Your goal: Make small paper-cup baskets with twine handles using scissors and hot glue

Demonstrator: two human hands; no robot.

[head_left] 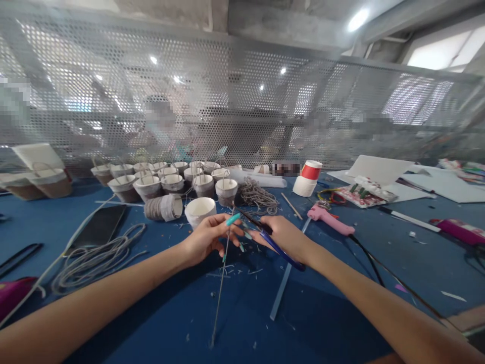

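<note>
My left hand (212, 236) pinches a thin grey cord (220, 288), whose tail hangs down towards the near side of the table. In my right hand (284, 235) is a pair of scissors (278, 247) with dark blue handles, its dark blades pointing left beside my left fingertips. Whether the blades touch the cord cannot be made out. Just behind my left hand stands a white paper cup (200, 210). A cup wrapped in grey cord (161, 207) lies on its side to the left of it.
Several small cord-handled buckets (172, 181) stand at the back left. Grey cord bundles lie at centre (257, 196) and left (100, 258), near a black phone (99, 226). To the right are a pink glue gun (333, 222), a clear glue stick (282, 290) and stacked cups (305, 186).
</note>
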